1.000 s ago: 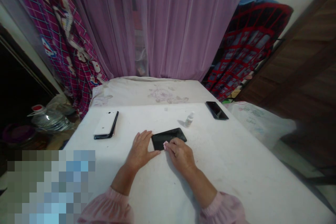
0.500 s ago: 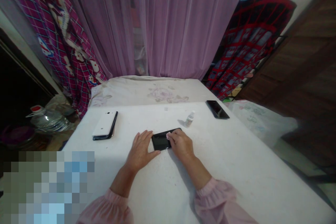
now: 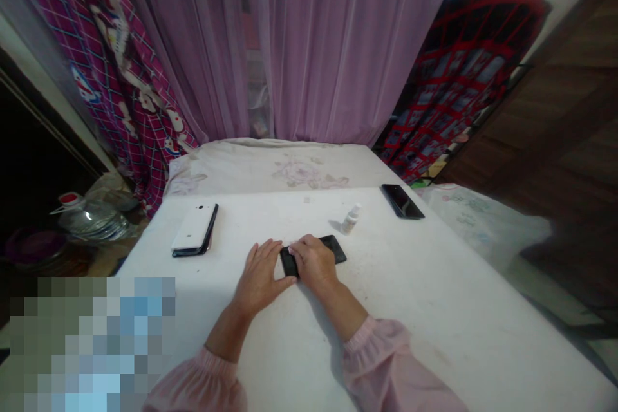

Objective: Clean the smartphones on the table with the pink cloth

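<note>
A black smartphone (image 3: 335, 247) lies face up on the white-covered table, its middle hidden under my right hand. My left hand (image 3: 259, 275) rests at the phone's left end, thumb at the near corner and forefinger at the far one, bracing it between them. With closed fingers, my right hand (image 3: 315, 265) presses a small pinkish-white wipe (image 3: 291, 250) on the left part of the screen; most of the wipe is covered by the fingers. Just beyond the phone stands a small white spray bottle (image 3: 351, 219).
A white phone (image 3: 194, 226) lies on top of a dark one at the table's left. Another black phone (image 3: 402, 201) lies near the right edge. A plastic bag (image 3: 476, 219) is beside the table on the right, and a large water bottle (image 3: 91, 217) stands left of it.
My right hand has slid left across the screen with the wipe, so the phone's right end now shows. My left hand stays at the left end.
</note>
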Tool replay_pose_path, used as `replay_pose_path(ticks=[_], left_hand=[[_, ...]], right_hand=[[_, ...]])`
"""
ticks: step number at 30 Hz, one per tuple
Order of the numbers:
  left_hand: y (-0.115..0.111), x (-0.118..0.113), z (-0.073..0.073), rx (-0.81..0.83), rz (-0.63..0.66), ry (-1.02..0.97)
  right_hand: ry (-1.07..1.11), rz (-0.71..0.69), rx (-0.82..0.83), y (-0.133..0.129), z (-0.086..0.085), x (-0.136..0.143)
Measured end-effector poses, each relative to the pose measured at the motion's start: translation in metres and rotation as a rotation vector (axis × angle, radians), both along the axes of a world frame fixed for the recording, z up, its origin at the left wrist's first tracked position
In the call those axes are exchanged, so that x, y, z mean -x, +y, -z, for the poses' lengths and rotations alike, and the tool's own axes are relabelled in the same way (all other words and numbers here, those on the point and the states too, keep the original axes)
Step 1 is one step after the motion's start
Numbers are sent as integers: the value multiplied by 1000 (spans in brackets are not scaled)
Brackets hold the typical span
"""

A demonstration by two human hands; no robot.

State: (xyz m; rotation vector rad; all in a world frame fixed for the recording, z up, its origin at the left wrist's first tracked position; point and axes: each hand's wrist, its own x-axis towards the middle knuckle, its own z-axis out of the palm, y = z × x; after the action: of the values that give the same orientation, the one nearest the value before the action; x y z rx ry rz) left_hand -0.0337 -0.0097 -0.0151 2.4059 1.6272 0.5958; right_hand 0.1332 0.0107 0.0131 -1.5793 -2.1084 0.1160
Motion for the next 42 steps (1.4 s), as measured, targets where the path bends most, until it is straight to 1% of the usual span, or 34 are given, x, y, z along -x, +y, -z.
replay_pose_path(ticks=[2,4,7,9,12,15,18,23,26,29,32,35,38,42], left_hand=[[0,0,-1,7,1,-2],[0,-1,-1,8,0,-5],[-1,-1,-2,1,-9,-12],[-1,-1,-3,-1,-11,-17],[-1,0,-3,6,-1,-25],[0,0,-2,0,7,-32],[0,0,-2,2,10,-20],[0,1,-3,9,22,7],[-1,2,-3,15,33,16],[0,2,-2,28,39,14],[1,4,0,23,49,-2],[1,6,2,28,56,-10],[2,8,3,22,57,-10],[3,9,2,11,64,18]], right_hand=[[5,-29,-7,-4,1,4],[10,-44,-13,-6,2,3],[32,-44,-38,-9,3,-10],[39,-1,-62,-10,4,-25],[20,113,-92,-12,6,-46],[-10,182,-121,-13,6,-54],[-26,152,-127,-17,4,-40],[-35,-31,-108,-32,1,-2],[-38,-82,-119,-37,-1,1],[-32,-39,-118,-38,-1,-18],[2,88,-119,-38,3,-52],[72,207,-119,-39,11,-84],[254,286,-111,-39,21,-104],[540,356,-119,-34,28,-109]])
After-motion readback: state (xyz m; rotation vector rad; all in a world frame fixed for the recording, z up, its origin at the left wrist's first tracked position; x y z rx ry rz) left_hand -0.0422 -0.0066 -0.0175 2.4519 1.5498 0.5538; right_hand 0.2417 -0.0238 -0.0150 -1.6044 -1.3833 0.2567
